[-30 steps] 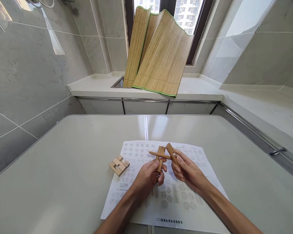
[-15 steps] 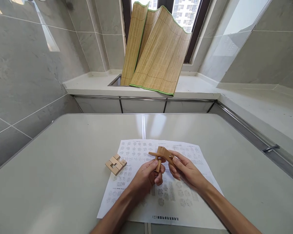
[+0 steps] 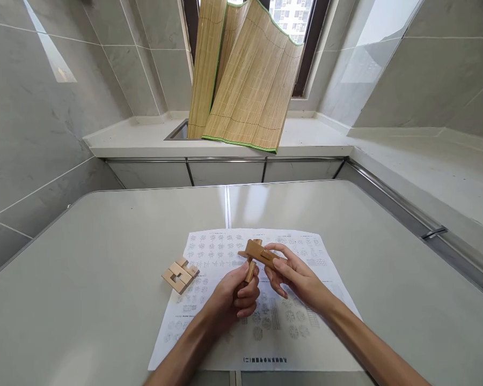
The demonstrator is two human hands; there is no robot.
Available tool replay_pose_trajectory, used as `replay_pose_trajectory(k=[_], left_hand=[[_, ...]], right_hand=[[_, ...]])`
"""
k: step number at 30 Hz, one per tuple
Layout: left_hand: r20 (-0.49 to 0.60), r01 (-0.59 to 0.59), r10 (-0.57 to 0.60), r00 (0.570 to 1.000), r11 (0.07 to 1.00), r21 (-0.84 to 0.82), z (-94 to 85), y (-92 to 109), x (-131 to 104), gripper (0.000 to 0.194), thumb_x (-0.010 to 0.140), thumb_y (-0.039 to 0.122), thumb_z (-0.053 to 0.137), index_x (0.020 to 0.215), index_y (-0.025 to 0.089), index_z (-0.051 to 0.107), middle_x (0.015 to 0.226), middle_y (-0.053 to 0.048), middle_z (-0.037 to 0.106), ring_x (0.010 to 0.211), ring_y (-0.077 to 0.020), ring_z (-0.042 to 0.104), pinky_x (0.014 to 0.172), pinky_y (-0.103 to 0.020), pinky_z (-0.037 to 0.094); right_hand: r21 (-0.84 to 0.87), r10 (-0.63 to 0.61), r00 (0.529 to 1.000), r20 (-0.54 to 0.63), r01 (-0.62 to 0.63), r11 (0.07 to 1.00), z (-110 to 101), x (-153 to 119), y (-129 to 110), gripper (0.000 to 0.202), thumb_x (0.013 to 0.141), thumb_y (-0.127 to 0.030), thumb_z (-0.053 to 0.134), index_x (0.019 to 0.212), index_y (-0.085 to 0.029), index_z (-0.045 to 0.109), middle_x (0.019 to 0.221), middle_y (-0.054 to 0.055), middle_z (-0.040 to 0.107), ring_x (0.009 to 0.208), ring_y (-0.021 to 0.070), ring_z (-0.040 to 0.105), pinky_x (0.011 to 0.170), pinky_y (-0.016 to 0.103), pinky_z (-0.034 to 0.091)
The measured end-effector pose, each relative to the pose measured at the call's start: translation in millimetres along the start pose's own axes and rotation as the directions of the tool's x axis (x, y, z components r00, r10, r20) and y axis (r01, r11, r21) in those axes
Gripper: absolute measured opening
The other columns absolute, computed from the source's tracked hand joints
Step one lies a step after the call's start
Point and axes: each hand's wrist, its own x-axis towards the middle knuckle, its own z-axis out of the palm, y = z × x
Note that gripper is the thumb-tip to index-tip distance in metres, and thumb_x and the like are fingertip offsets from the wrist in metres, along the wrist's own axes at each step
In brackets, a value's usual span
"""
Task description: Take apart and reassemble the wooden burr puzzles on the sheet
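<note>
From where I stood, the right hand (image 3: pixel 300 274) had just swung its slotted wooden piece (image 3: pixel 262 254) over the left hand's (image 3: pixel 232 294) wooden parts (image 3: pixel 250 272), so they now overlapped; joined or not, couldn't tell. Both hands gripped theirs, pieces between the fingertips, above the printed sheet (image 3: pixel 322 351).

Grey walls (image 3: pixel 32 112) at my feed's ten and two o'clock, bright window (image 3: pixel 294 21) near twelve, white ledge (image 3: pixel 137 140) beneath, glossy table (image 3: pixel 84 268) at six

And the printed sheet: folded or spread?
Spread: the sheet lies open on the table, printed diagrams showing on both sides of the held wooden pieces.
</note>
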Motion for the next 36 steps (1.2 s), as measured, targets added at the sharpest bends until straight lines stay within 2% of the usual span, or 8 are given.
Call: replay_pose_trajectory(k=[5, 11, 16, 21, 24, 28, 32, 36], left_hand=[[0.079, 0.082, -0.086, 0.993, 0.995, 0.057, 1.6, 4.4, -4.6, 0.037, 0.100, 0.057, 0.058, 0.093, 0.020, 0.051, 0.064, 0.011, 0.023, 0.048, -0.0067, 0.009, 0.037, -0.016, 0.016], [0.125, 0.155, -0.161, 0.979, 0.986, 0.054, 7.8, 10.8, -11.6, 0.037, 0.097, 0.055, 0.064, 0.092, 0.021, 0.050, 0.070, 0.009, 0.028, 0.046, -0.0048, 0.014, 0.037, -0.018, 0.012], [0.139, 0.150, -0.161, 0.977, 0.985, 0.090, 2.3, 8.8, -12.3, 0.042, 0.097, 0.059, 0.062, 0.086, 0.020, 0.049, 0.065, 0.010, 0.027, 0.043, -0.0038, 0.016, 0.039, -0.019, 0.011], [0.126, 0.122, -0.138, 0.982, 0.985, 0.123, -7.3, 5.5, -10.8, 0.043, 0.099, 0.062, 0.057, 0.088, 0.021, 0.052, 0.057, 0.011, 0.027, 0.040, -0.0046, 0.016, 0.038, -0.019, 0.014], [0.129, 0.131, -0.145, 0.981, 0.985, 0.111, -10.0, 3.4, -9.4, 0.044, 0.099, 0.064, 0.056, 0.088, 0.021, 0.053, 0.053, 0.012, 0.026, 0.038, -0.0049, 0.015, 0.037, -0.019, 0.013], [0.112, 0.118, -0.127, 0.985, 0.989, 0.089, -7.7, 1.5, -5.7, 0.049, 0.095, 0.067, 0.059, 0.081, 0.020, 0.052, 0.048, 0.013, 0.024, 0.037, -0.0049, 0.011, 0.035, -0.019, 0.011], [0.080, 0.094, -0.098, 0.992, 0.994, 0.052, -6.9, 3.7, -0.8, 0.053, 0.096, 0.070, 0.055, 0.076, 0.020, 0.050, 0.048, 0.013, 0.020, 0.040, -0.0053, 0.007, 0.034, -0.017, 0.010], [0.082, 0.090, -0.091, 0.992, 0.996, 0.013, -9.2, 7.5, 0.1, 0.056, 0.095, 0.073, 0.053, 0.080, 0.019, 0.054, 0.051, 0.013, 0.018, 0.042, -0.0055, 0.005, 0.035, -0.017, 0.011]], right_hand=[[-0.084, 0.015, 1.000, -0.001, -0.015, 0.996, 2.2, 2.6, 6.9, 0.033, 0.102, -0.054, 0.061, 0.114, -0.023, 0.059, 0.072, -0.004, 0.060, 0.050, 0.0104, 0.049, 0.054, 0.026, 0.040], [-0.097, 0.074, 0.997, 0.037, -0.070, 0.993, 4.5, 2.7, 9.4, 0.035, 0.101, -0.055, 0.061, 0.114, -0.022, 0.065, 0.075, -0.003, 0.058, 0.049, 0.0089, 0.044, 0.051, 0.026, 0.035], [-0.044, 0.116, 0.988, 0.098, -0.112, 0.993, 2.8, 0.7, 1.8, 0.035, 0.100, -0.053, 0.063, 0.112, -0.021, 0.067, 0.070, -0.005, 0.043, 0.053, 0.0088, 0.031, 0.049, 0.024, 0.025], [-0.036, 0.112, 0.981, 0.161, -0.107, 0.994, 0.8, 1.9, -0.8, 0.036, 0.100, -0.055, 0.063, 0.107, -0.020, 0.067, 0.069, -0.006, 0.038, 0.056, 0.0095, 0.030, 0.050, 0.024, 0.023], [-0.054, 0.123, 0.973, 0.196, -0.115, 0.992, -2.4, 2.3, -1.5, 0.037, 0.101, -0.055, 0.061, 0.108, -0.019, 0.067, 0.068, -0.006, 0.043, 0.054, 0.0090, 0.034, 0.048, 0.023, 0.025], [-0.114, 0.151, 0.967, 0.207, -0.130, 0.985, -5.9, 1.5, -1.5, 0.036, 0.103, -0.053, 0.059, 0.104, -0.018, 0.066, 0.070, -0.002, 0.060, 0.050, 0.0087, 0.045, 0.050, 0.024, 0.035], [0.053, 0.159, 0.983, 0.093, -0.164, 0.985, -7.0, 3.6, 0.2, 0.035, 0.100, -0.051, 0.065, 0.093, -0.017, 0.065, 0.065, -0.002, 0.062, 0.045, 0.0085, 0.044, 0.047, 0.024, 0.036], [0.295, 0.104, 0.971, -0.216, -0.037, 0.955, -16.7, 9.2, -0.9, 0.029, 0.097, -0.045, 0.070, 0.090, -0.017, 0.067, 0.070, -0.002, 0.059, 0.045, 0.0068, 0.039, 0.043, 0.022, 0.034]])
